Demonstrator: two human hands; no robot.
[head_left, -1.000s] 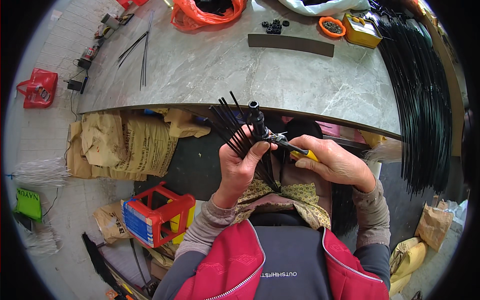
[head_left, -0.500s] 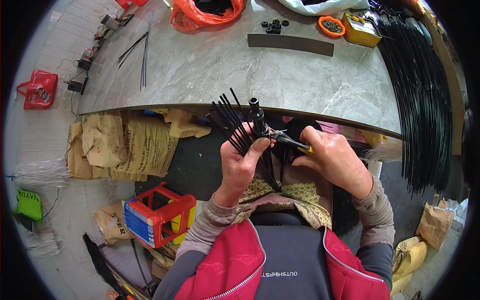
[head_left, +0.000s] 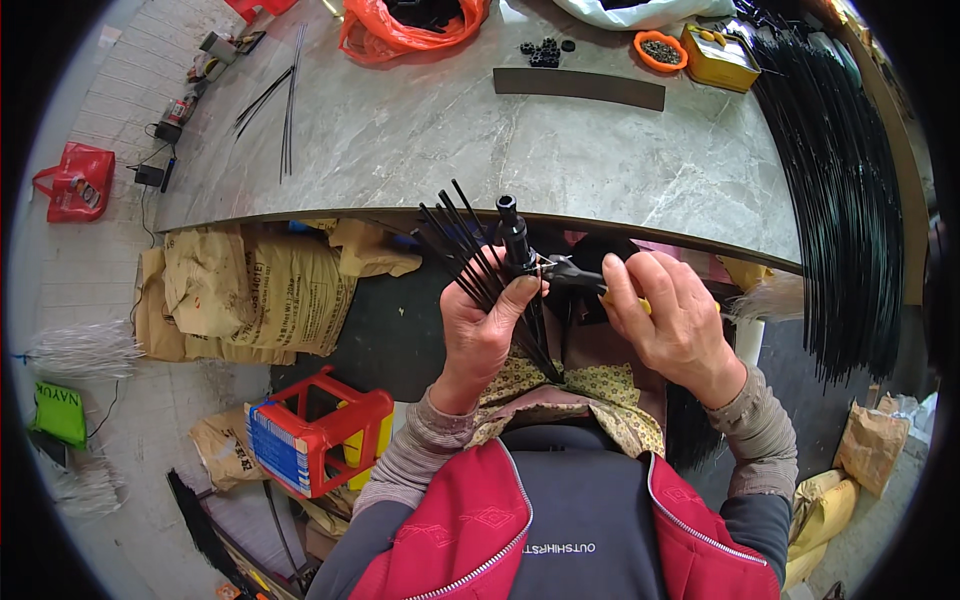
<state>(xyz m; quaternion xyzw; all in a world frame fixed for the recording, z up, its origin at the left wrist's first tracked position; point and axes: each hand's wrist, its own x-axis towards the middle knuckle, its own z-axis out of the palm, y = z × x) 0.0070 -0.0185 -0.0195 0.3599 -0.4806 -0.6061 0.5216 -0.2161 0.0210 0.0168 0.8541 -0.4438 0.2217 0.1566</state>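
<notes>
My left hand is closed round a black hub whose narrow, ringed end points up and away from me. Several thin black rods fan out from the hub past my fingers, and others run down toward my lap. In my right hand are pliers with yellow on the handle, gripped from the right. Their dark jaws are at a thin, shiny wire on the side of the hub, beside my left thumb. The wire's exact shape is too small to make out.
A grey marble-patterned table stands ahead. On it are a dark flat strip, small black caps, an orange bowl, a yellow tin and an orange bag. Black rods hang over its right edge. A red stool is at left.
My right hand has turned and shifted its grip on the pliers, its fingers now higher over the handles. The pliers have tilted nearer to level. The left hand keeps its hold on the hub.
</notes>
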